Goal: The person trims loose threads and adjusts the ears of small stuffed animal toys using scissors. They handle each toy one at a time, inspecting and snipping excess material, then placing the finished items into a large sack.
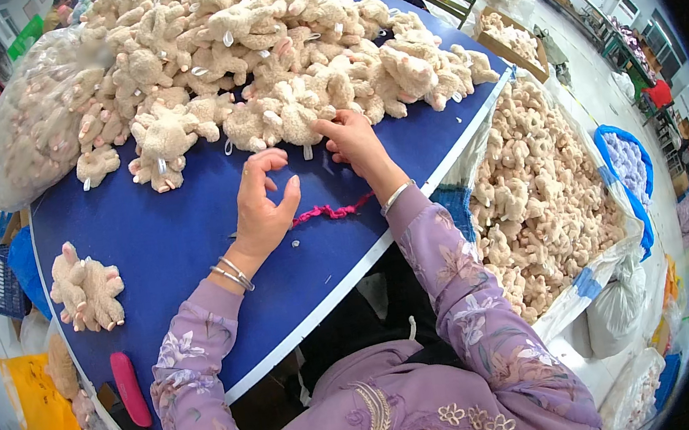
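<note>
A large heap of cream plush toys (257, 46) with pink details and small white loops covers the far part of the blue table (188, 258). At its near edge, the fingertips of my right hand (358, 145) are closed on a plush toy (295, 106) with a white loop hanging below it. My left hand (263, 207) hovers just left of that toy, thumb and curled fingers apart, holding nothing. Between my wrists lies a twisted bright pink cord (331, 210); its left end passes behind my left hand. Two plush toys (85, 287) rest together at the table's left.
A clear bag of plush toys (34, 140) stands at the far left. Near the left corner lies a pink oblong case (130, 388). Right of the table, a big open sack (611, 244) is full of cream plush pieces. A cardboard box (513, 55) stands beyond it.
</note>
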Motion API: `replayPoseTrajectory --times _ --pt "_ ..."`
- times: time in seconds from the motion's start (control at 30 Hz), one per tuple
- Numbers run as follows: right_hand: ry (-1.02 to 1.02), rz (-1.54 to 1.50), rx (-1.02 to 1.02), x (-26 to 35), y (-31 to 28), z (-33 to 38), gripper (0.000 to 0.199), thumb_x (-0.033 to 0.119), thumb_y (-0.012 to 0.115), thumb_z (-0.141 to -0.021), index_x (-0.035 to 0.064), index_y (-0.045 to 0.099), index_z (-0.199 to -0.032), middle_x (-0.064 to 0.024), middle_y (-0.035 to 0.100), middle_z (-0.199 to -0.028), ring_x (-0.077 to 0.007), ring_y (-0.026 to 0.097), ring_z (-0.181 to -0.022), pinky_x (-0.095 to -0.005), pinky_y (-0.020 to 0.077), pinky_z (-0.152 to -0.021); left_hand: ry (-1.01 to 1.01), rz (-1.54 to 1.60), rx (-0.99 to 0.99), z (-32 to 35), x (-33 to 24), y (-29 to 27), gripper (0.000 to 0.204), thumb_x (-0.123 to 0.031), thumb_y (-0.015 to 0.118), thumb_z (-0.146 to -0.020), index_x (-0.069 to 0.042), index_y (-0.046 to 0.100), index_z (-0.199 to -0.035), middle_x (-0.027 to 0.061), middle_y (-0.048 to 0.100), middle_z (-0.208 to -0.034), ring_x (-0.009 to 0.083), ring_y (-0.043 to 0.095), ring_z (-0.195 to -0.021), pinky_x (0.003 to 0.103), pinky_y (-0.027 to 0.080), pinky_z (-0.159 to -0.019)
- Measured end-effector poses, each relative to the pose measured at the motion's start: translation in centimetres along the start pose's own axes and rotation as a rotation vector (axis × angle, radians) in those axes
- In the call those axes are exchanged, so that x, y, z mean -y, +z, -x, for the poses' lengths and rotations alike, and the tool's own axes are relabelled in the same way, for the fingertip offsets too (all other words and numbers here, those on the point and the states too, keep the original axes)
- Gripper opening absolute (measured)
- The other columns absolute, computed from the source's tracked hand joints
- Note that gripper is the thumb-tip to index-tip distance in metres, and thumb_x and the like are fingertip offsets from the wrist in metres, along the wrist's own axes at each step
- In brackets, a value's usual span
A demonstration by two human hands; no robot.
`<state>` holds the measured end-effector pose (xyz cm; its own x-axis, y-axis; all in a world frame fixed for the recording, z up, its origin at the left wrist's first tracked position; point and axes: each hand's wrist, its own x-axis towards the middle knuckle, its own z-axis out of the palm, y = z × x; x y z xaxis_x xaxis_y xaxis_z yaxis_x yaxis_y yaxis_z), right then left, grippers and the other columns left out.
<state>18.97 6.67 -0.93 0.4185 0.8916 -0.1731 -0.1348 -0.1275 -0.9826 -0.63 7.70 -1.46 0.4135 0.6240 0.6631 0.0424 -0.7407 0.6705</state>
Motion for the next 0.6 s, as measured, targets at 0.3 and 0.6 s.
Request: replayPoseTrajectory --times 0.3,0.6 --pt "0.014 -0.254 0.532 0.4 -0.4 1.6 0.019 0.022 0.059 -0.093 0.0051 0.058 -0.084 0.0027 0.048 -0.065 -0.0052 0.04 -0.052 -0.0218 0.0322 -0.046 0.22 -0.421 0.106 -3.1 1.8 -0.5 0.066 -0.012 0.076 -0.068 -0.01 0.046 -0.127 0.0144 0.046 -0.133 0.0359 0.044 -0.12 0.044 0.037 -0.1" --pt "-0.211 -0.484 0.214 0.6 -1.8 2.3 0.032 0.026 0.049 -0.099 0.0077 0.048 -0.073 0.0032 0.036 -0.059 -0.007 0.031 -0.048 -0.0228 0.0255 -0.044 -0.554 0.54 0.094 -1.4 3.5 -0.8 0.022 -0.014 0.059 -0.089 0.003 0.06 -0.105 0.0017 0.063 -0.093 0.0071 0.057 -0.084 0.025 0.048 -0.073"
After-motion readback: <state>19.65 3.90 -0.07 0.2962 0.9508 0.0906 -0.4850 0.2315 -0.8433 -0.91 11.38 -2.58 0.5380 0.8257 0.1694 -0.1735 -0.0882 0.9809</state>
